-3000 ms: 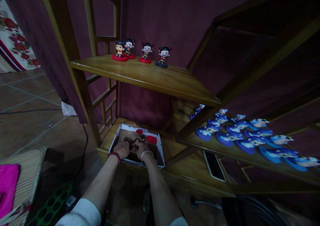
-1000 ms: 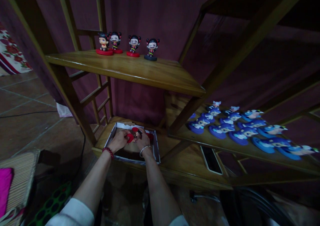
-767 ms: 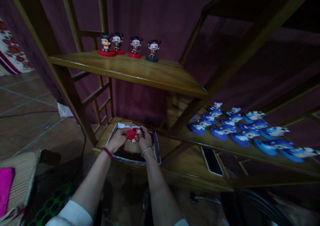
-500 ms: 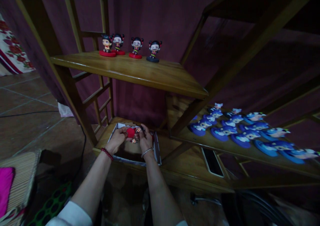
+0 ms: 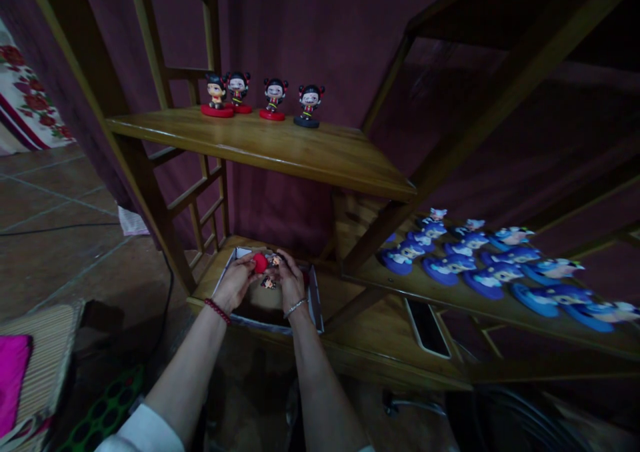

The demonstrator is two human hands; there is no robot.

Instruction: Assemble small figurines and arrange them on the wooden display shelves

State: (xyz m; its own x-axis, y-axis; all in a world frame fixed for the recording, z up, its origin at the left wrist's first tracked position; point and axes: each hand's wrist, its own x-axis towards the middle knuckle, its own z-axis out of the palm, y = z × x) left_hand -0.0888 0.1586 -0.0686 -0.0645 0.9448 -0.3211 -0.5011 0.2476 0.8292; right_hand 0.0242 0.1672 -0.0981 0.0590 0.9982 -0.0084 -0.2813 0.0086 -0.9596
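1. both arms reach forward and down; left hand [image 5: 234,284] pinches a red disc base [image 5: 260,263], right hand [image 5: 291,283] grips a small figurine [image 5: 273,272] just beside it, over the box.
2. wooden shelf unit [image 5: 320,155] against dark red wall; tiled floor at left.
3. white-rimmed cardboard box [image 5: 316,302] on the lowest shelf, contents dim.
4. four figurines [image 5: 265,99] upright on the upper shelf; blue figures [image 5: 480,269] lie on the right shelf.

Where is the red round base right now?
In the head view the red round base sits low and left of centre, pinched in the left hand over the white-rimmed box on the bottom shelf, close beside the small figure at the right hand.
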